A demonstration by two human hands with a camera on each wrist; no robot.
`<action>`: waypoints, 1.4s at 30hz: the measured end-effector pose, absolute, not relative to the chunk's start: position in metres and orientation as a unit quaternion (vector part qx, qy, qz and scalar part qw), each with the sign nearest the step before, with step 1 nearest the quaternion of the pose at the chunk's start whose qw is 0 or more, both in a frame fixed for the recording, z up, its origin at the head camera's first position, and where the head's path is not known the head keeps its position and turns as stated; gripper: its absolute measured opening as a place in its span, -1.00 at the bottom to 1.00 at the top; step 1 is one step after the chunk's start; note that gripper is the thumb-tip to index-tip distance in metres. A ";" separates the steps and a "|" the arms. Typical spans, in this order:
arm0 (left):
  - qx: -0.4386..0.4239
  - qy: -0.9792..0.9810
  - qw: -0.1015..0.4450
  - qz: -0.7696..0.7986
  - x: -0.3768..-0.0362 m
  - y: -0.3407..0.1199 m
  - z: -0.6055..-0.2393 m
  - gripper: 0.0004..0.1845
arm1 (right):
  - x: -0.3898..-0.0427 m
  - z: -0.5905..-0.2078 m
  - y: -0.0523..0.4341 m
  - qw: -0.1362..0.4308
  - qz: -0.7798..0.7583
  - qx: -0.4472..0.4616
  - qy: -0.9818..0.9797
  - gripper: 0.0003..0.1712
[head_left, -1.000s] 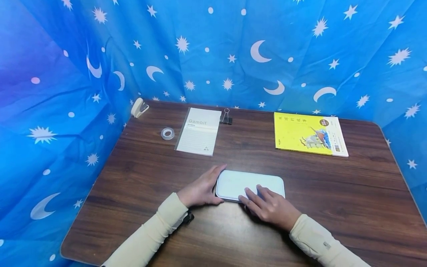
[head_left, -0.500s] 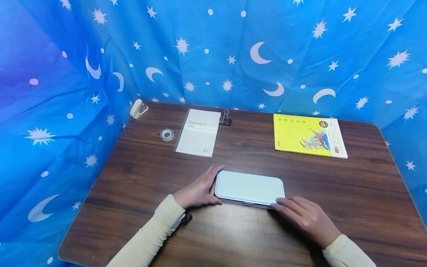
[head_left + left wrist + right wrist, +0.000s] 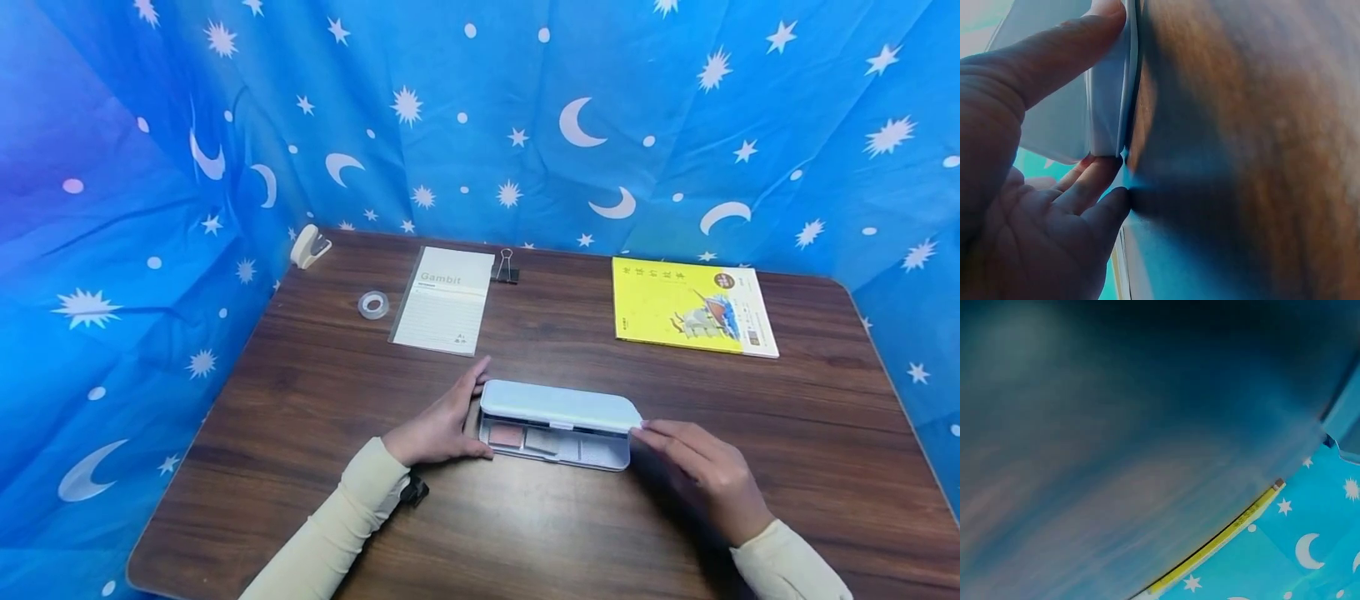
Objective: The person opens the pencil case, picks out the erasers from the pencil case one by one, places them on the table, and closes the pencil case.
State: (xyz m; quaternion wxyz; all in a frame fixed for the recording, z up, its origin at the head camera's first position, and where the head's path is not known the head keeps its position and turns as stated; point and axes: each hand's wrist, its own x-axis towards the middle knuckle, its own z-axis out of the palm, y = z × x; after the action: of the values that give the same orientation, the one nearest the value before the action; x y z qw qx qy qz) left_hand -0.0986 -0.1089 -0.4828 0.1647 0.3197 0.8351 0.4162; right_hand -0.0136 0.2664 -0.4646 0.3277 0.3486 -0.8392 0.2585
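Half a second ago the pale case lay shut and flat; now its lid (image 3: 561, 406) stands raised along the front edge, and we can look into the tray beneath it.

Starting at the left, our left hand (image 3: 444, 422) rests against the left end of the pencil case (image 3: 557, 425), thumb at the near corner and straight fingers laid along the far side, bracing it without closing round it. In the left wrist view the same fingers (image 3: 1060, 56) lie straight along the case's thin edge, the wood beside them blurred.

The case sits near the middle of the wooden table (image 3: 315, 392), towards the front. Its tray is split into compartments: a pinkish block (image 3: 506, 434) in the leftmost, a grey piece (image 3: 542, 441) next to it, and a pale section at the right whose contents we cannot make out. The raised lid hides the back half of the tray.

Our right hand (image 3: 705, 479) is at the lid's right end, fingertips (image 3: 649, 428) touching its corner; whether they pinch it or only push it up we cannot tell. The right wrist view is mostly dark blur, showing just the yellow book's edge (image 3: 1216, 545) and starred cloth.

Along the back, left to right: a cream stapler (image 3: 309, 245), a clear tape roll (image 3: 372, 305), a "Gambit" notepad (image 3: 443, 300), a black binder clip (image 3: 506, 268) and the yellow book (image 3: 692, 305).
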 end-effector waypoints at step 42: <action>0.315 0.849 0.169 0.390 -0.098 -0.109 -0.481 0.39 | -0.127 -0.479 0.265 -0.028 0.501 -0.119 -0.856 -0.59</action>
State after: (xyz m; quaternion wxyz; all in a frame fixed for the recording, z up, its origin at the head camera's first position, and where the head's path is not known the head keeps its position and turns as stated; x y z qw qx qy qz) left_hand -0.0979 -0.1089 -0.4812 0.1688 0.3146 0.8489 0.3896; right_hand -0.1268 0.2649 -0.4792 -0.0285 -0.1188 -0.8565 0.5015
